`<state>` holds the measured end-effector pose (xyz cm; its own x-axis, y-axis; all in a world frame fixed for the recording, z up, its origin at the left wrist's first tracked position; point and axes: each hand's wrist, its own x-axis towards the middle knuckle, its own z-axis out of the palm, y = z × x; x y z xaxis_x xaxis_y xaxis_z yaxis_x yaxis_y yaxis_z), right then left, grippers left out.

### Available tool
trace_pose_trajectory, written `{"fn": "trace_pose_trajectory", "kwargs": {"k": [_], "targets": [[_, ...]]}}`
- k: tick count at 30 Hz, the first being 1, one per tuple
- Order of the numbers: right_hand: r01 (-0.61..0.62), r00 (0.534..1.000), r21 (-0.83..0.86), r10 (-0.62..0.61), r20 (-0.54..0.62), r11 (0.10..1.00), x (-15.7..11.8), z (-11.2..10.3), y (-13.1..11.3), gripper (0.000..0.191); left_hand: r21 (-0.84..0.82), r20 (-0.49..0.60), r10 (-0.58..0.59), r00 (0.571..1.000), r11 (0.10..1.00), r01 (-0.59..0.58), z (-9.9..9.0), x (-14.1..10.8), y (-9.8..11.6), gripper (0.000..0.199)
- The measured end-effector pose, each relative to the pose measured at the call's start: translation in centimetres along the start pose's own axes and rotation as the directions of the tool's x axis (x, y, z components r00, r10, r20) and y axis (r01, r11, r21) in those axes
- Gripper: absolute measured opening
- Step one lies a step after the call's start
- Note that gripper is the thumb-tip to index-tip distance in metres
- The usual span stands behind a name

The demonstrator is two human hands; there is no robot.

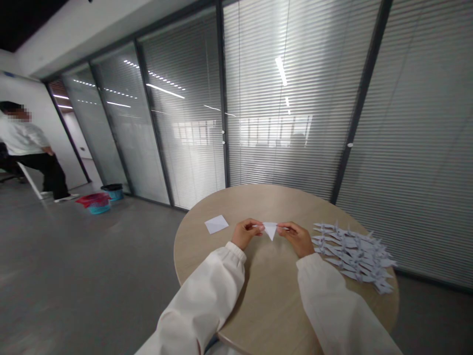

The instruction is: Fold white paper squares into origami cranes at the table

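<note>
My left hand and my right hand hover above the round wooden table, pinching opposite corners of a white paper triangle folded with its point downward. A flat square of white paper lies on the tabletop to the left of my left hand, out of reach of my fingers. To the right of my right hand spreads a heap of folded white origami cranes, overlapping one another. My white sleeves cover both forearms.
Behind the table stands a wall of glass panels with closed blinds. On the grey floor at the left are a red-and-blue basin and a dark-lidded blue bin. A person in a white shirt and black trousers stands far left.
</note>
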<state>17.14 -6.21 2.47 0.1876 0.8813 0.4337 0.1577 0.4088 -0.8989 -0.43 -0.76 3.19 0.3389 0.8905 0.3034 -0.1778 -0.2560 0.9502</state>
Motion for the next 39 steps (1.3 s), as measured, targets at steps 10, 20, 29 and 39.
{"fn": "trace_pose_trajectory", "kwargs": {"k": [10, 20, 29, 39], "targets": [[0.005, 1.0, 0.041, -0.004, -0.002, 0.999, 0.0, 0.2, 0.1, 0.028, 0.0, 0.034, 0.07, 0.997, 0.998, -0.07, 0.1, -0.2, 0.1, 0.034], [-0.046, 0.998, 0.023, 0.045, 0.034, 0.999, 0.1, 0.1, 0.3, 0.029, 0.043, 0.044, 0.079, 0.996, 0.996, -0.081, 0.0, -0.1, -0.1, 0.037], [-0.085, 0.995, 0.01, 0.084, 0.048, 0.996, 0.4, -0.1, 1.3, 0.029, 0.051, 0.068, 0.082, 0.994, 0.995, -0.086, 0.1, -0.1, -0.2, 0.035], [-0.121, 0.993, 0.042, 0.121, -0.007, 0.992, 0.3, -0.4, 0.9, 0.028, -0.017, -0.024, 0.068, 0.997, 0.998, -0.068, -0.3, 0.1, 0.4, 0.036]]}}
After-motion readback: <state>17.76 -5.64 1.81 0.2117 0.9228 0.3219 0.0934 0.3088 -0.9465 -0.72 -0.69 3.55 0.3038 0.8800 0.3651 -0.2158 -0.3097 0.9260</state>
